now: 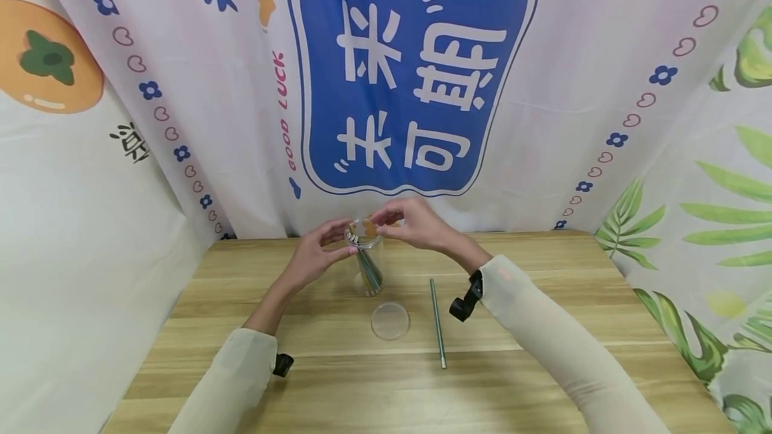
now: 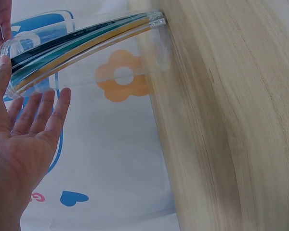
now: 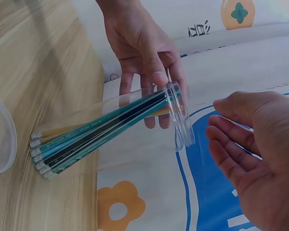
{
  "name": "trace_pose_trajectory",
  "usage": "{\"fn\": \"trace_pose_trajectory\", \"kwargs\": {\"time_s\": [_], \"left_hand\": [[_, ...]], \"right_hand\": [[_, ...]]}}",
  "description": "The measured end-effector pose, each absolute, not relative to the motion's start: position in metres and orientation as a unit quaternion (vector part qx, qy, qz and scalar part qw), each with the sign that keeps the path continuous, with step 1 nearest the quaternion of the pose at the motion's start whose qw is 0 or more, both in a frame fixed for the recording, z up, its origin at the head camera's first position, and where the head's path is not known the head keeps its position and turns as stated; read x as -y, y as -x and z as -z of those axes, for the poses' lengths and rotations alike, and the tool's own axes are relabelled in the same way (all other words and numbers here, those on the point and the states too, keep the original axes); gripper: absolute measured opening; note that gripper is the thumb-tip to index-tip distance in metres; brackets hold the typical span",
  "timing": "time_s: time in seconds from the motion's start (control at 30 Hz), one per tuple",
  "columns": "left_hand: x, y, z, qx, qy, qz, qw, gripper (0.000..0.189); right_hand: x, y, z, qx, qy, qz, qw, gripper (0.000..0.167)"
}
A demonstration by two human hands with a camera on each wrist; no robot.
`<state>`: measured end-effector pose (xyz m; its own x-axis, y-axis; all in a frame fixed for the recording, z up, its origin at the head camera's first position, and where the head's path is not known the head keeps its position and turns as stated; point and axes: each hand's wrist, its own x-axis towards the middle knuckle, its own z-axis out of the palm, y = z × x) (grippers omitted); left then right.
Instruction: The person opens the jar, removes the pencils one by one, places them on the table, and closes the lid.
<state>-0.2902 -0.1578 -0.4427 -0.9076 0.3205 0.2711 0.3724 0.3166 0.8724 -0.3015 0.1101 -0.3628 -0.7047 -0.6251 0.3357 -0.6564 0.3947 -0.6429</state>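
Note:
A tall clear plastic jar (image 1: pixel 378 254) stands on the table, with several pencils (image 3: pixel 101 127) leaning inside it. Most of them are green or dark, a few yellow, and their eraser ends rest at the bottom. My left hand (image 1: pixel 313 253) holds the jar near its rim, thumb on one side and fingers on the other. On the rim's other side is my right hand (image 1: pixel 416 223), its fingers loosely bent. The right wrist view shows a gap between this hand (image 3: pixel 260 149) and the jar, with nothing held.
A round clear lid (image 1: pixel 390 321) lies on the wooden table (image 1: pixel 313 367) in front of the jar. To its right lies a single green pencil (image 1: pixel 437 327). A printed cloth (image 1: pixel 241 119) hangs behind the table's far edge.

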Motion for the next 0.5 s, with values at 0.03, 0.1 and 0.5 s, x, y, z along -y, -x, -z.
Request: {"fn": "trace_pose_trajectory", "kwargs": {"time_s": [0.03, 0.1, 0.5], "left_hand": [[0.158, 0.290, 0.443, 0.811, 0.214, 0.544, 0.025, 0.062], [0.158, 0.291, 0.443, 0.811, 0.215, 0.544, 0.025, 0.062], [0.157, 0.291, 0.444, 0.810, 0.217, 0.545, 0.022, 0.063]], "right_hand": [[-0.109, 0.302, 0.363, 0.836, -0.385, -0.390, 0.020, 0.019], [-0.106, 0.304, 0.364, 0.837, -0.391, -0.383, 0.022, 0.019], [-0.091, 0.311, 0.364, 0.843, -0.417, -0.339, 0.014, 0.018]]}}
